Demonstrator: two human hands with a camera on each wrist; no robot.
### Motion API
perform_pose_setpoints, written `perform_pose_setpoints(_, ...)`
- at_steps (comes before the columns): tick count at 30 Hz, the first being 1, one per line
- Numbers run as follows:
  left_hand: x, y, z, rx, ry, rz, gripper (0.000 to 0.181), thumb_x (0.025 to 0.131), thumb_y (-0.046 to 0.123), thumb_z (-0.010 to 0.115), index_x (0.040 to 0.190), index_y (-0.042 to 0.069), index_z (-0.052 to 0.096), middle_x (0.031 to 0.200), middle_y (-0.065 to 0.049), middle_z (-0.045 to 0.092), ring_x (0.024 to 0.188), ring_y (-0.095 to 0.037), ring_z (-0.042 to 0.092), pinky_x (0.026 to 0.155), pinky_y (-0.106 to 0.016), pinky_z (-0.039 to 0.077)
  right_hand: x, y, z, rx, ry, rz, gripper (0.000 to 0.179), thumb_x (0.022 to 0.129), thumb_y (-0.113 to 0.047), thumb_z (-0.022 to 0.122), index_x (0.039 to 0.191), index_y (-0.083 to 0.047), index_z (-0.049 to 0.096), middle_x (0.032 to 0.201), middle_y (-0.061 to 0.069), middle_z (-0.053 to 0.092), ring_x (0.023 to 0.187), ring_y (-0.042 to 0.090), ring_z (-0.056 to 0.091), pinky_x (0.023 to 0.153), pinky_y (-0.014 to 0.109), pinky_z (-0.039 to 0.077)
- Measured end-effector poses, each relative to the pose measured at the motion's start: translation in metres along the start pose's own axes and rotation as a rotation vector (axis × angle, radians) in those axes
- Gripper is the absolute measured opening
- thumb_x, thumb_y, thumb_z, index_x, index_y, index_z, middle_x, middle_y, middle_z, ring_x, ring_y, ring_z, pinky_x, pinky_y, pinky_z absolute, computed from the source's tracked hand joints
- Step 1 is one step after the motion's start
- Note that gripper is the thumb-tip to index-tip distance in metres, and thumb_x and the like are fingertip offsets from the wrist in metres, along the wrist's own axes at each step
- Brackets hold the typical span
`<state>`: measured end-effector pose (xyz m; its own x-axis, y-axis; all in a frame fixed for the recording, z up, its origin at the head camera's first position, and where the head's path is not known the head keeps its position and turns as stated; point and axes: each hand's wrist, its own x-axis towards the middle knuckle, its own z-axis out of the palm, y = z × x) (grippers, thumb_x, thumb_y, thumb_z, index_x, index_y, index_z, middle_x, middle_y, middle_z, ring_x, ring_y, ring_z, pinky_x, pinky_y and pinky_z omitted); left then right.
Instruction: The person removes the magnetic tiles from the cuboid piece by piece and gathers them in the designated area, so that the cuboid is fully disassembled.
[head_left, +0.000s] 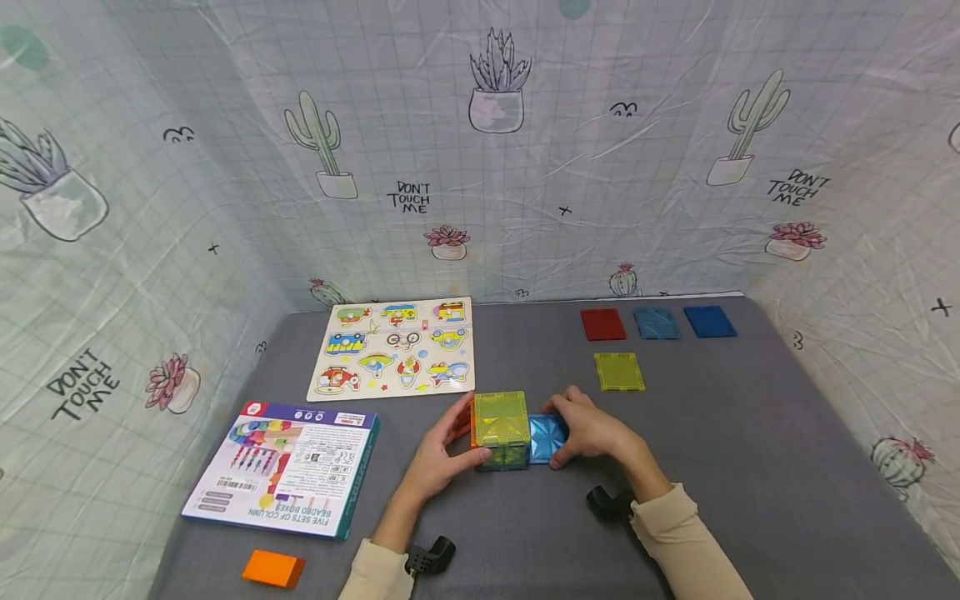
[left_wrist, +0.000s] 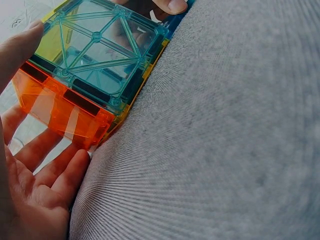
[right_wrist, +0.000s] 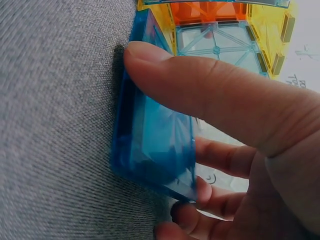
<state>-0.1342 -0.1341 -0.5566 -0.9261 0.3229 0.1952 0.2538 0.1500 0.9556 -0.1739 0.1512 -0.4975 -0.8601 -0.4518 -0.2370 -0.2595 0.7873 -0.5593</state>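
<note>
Tile (head_left: 546,434), blue, edge toward cube (head_left: 500,418)

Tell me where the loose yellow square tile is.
In the head view, the yellow square tile lies right of centre, just below the red tile and light-blue tile.

Grey desk (head_left: 787,467) bearing a cube (head_left: 501,419); right of it, a blue piece (head_left: 547,438); behind-left, a board (head_left: 392,350); left, a box (head_left: 281,471); front-left, an orange block (head_left: 271,568); behind-right, four tiles (head_left: 657,324).

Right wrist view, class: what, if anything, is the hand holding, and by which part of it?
The right hand holds a blue piece by opposite edges: thumb on its near edge, fingers at its far edge.
</note>
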Motion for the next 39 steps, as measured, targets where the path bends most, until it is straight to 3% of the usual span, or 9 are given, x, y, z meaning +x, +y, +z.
perform_pose_setpoints(9,0.0,0.0,0.0,0.004,-0.002,0.003,0.085,0.087,0.015,0.077,0.158,0.011,0.03,0.151,-0.006,0.05,0.139,-0.024,0.048,0.115,-0.036,0.044,0.0,0.001,-0.002,0.001,0.028,0.027,0.071,0.063,-0.023,0.096,0.123,-0.006,0.061,0.108,0.008,0.046,0.097,0.022,0.046,0.088,0.04,0.047)
perform_pose_setpoints(17,0.0,-0.001,0.001,-0.002,-0.002,-0.003,0.085,0.087,0.015,0.077,0.158,0.011,0.03,0.152,-0.006,0.05,0.139,-0.024,0.048,0.115,-0.037,0.044,0.0,0.001,-0.006,0.035,0.056,-0.005,0.048,0.079,-0.017,0.086,0.121,-0.007,0.064,0.11,0.01,0.051,0.097,0.022,0.052,0.092,0.046,0.052)
perform_pose_setpoints(23,-0.001,0.001,0.001,-0.006,-0.003,-0.004,0.085,0.087,0.015,0.076,0.158,0.014,0.03,0.152,-0.005,0.05,0.139,-0.024,0.048,0.115,-0.036,0.044,-0.001,0.004,-0.011,-0.004,0.049,-0.051,0.039,0.086,-0.017,0.079,0.122,-0.01,0.065,0.121,0.011,0.066,0.11,0.028,0.061,0.099,0.052,0.053)
perform_pose_setpoints(28,-0.001,0.0,0.0,-0.005,-0.004,0.001,0.084,0.088,0.015,0.076,0.158,0.015,0.03,0.152,-0.005,0.05,0.139,-0.025,0.048,0.115,-0.034,0.044,-0.002,0.008,-0.015,0.012,0.055,-0.081,0.031,0.092,-0.013,0.072,0.122,-0.007,0.066,0.121,0.013,0.069,0.114,0.031,0.063,0.099,0.052,0.053)
perform_pose_setpoints(39,-0.001,0.002,0.0,-0.004,-0.002,-0.015,0.084,0.088,0.017,0.076,0.159,0.018,0.03,0.152,-0.004,0.05,0.139,-0.025,0.047,0.116,-0.038,0.044,-0.002,0.019,-0.023,0.077,0.112,-0.1,0.016,0.1,-0.014,0.061,0.111,-0.004,0.066,0.102,0.006,0.07,0.089,0.015,0.063,0.084,0.041,0.058)
